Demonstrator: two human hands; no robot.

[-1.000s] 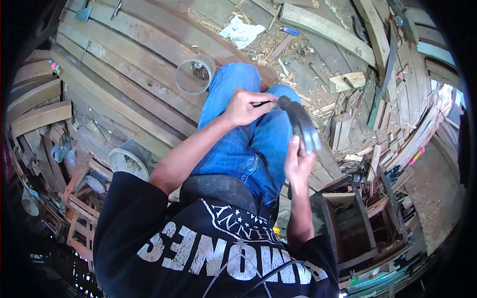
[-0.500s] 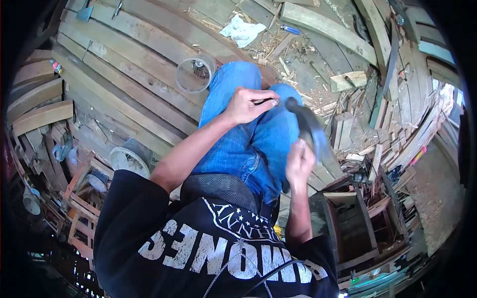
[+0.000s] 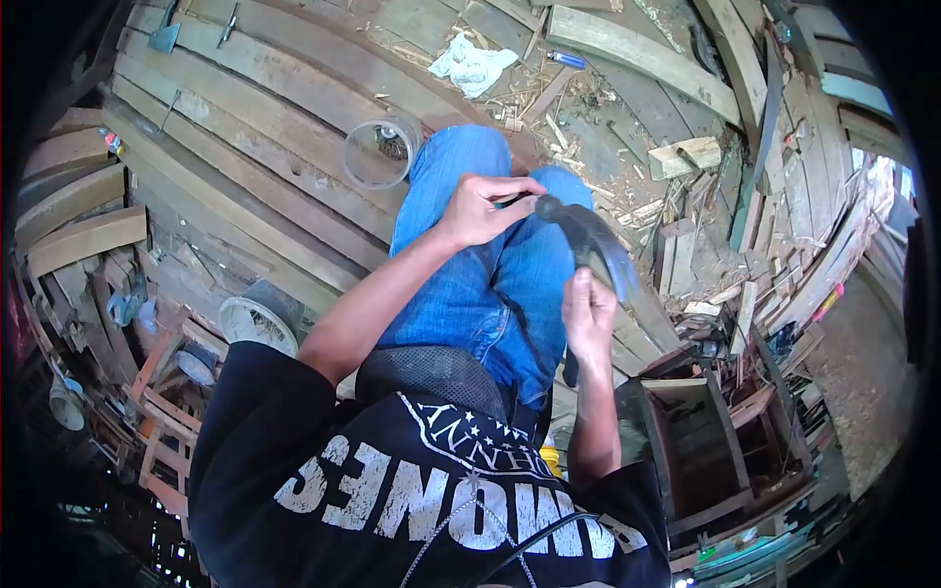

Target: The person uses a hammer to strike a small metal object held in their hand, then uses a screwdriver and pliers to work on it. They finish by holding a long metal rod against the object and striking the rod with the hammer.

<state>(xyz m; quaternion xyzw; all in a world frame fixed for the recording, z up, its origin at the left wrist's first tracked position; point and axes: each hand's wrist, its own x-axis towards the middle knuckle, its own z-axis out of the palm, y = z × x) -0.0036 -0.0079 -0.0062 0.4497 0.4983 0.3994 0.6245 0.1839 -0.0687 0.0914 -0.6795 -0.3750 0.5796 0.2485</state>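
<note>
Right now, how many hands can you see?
2. The left hand pinches a small dark piece beside the head of the hammer. The right hand grips the hammer, nearer the body. No other hands show.

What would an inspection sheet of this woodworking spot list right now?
Surface: plank floor, strewn with chips.
Job's things: hammer; small dark piece, too small to identify.
Clutter: clear tub, white rag, wood offcuts.
Fingers: left hand pinches the small dark piece at the hammer's head; right hand grips the hammer.
Cables: thin cord across the shirt.
Surroundings: stacked timber, wooden frames.
</note>
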